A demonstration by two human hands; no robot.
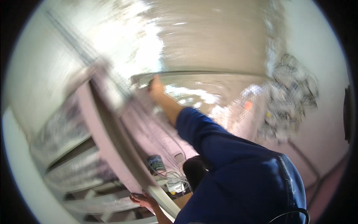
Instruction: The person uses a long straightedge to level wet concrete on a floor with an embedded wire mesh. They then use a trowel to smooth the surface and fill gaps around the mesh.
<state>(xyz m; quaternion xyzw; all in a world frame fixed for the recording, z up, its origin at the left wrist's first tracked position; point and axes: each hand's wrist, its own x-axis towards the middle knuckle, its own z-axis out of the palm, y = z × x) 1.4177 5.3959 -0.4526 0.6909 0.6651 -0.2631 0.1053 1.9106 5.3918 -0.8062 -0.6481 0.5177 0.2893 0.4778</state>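
Observation:
My right hand (156,89), at the end of a blue sleeve, reaches forward to the left end of a broad brownish sheet-like surface (216,41) with shiny glare. Its fingers look closed beside a small dark patch; motion blur hides what they hold. Just in front of the sheet's straight dark edge lies glossy, wrinkled clear film (201,91). Lower down, my left hand (143,200) lies with fingers stretched out against a long pale panel (106,138), near its close end. This panel slants from the upper left down toward me.
Left of the panel are several film-covered, shelf-like sections (63,121). A crumpled heap of clear plastic (291,97) lies at right. Pale cables (181,177), a white box-like piece and a shoe (156,163) are on the pinkish floor below. A dark object stands at the far right rim.

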